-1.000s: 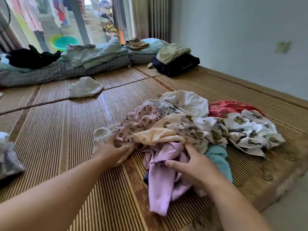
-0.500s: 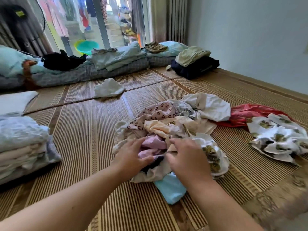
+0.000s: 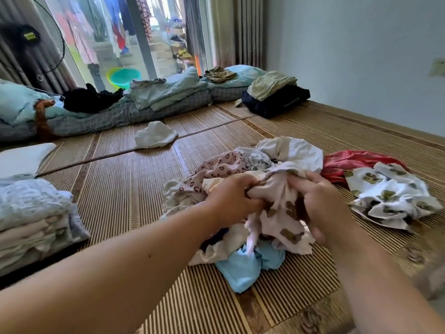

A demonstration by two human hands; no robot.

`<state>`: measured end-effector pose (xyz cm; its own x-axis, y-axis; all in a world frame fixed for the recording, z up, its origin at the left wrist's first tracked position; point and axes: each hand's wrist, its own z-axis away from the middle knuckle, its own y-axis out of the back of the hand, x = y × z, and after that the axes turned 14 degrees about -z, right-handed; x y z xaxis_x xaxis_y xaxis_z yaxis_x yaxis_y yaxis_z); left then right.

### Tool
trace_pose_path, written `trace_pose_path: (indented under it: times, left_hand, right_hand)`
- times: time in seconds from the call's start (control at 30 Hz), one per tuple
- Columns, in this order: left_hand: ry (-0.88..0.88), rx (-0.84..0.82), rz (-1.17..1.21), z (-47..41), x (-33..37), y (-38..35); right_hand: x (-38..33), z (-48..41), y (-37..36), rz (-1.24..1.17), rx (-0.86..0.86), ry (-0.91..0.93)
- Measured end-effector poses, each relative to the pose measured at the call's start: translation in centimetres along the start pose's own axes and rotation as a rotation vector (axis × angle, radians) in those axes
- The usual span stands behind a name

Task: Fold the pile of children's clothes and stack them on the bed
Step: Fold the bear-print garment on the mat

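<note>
Item: brown-printed garment [image 3: 281, 213], now pulled up from the pile [image 3: 224, 165] on the bed mat [image 3: 120, 201], left hand [image 3: 231, 201] and right hand [image 3: 322, 203] both clutching it where before I only rummaged; ready, I judge, for folding.

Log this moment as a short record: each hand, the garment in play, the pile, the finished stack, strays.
left hand: grips a bunch of the brown-print cream garment
right hand: holds the same garment beside it
pile: unfolded, under the hands; light blue garment at its near edge
folded stack: far left on the mat
strays: red garment and white olive-print garment to the right, white garment beyond the pile
</note>
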<state>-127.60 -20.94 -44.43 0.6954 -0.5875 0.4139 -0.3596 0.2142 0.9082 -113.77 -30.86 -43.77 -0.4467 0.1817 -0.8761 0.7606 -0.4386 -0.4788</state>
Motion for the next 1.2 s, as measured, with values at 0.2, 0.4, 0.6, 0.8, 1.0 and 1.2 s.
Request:
trace_pose_path:
  times: [0.2, 0.4, 0.6, 0.8, 1.0, 1.2]
  left_hand:
    - [0.015, -0.009, 0.411, 4.1, 0.0, 6.4]
    - [0.183, 0.319, 0.869, 11.2, 0.9, 13.1]
    - [0.358, 0.634, 0.879, 18.3, -2.6, 20.1]
    - [0.509, 0.952, 0.606, 25.1, -7.5, 26.5]
    - [0.506, 0.902, 0.407, 30.7, -10.3, 28.2]
    - [0.491, 0.762, 0.344, 33.6, -11.2, 27.4]
  right_hand:
    - [-3.5, 2.3, -1.8, -0.196, -0.029, 0.036]
    - [-4.8, 8.4, -5.3, 0.218, -0.144, 0.258]
    - [-1.7, 11.2, -10.0, 0.873, -0.462, 0.301]
    - [-1.9, 10.7, -13.4, 0.856, -0.403, 0.334]
    - [-2.4, 11.8, -16.9, 0.474, -0.348, 0.137]
    - [-1.1, 13.4, -18.6, 0.436, -0.311, 0.059]
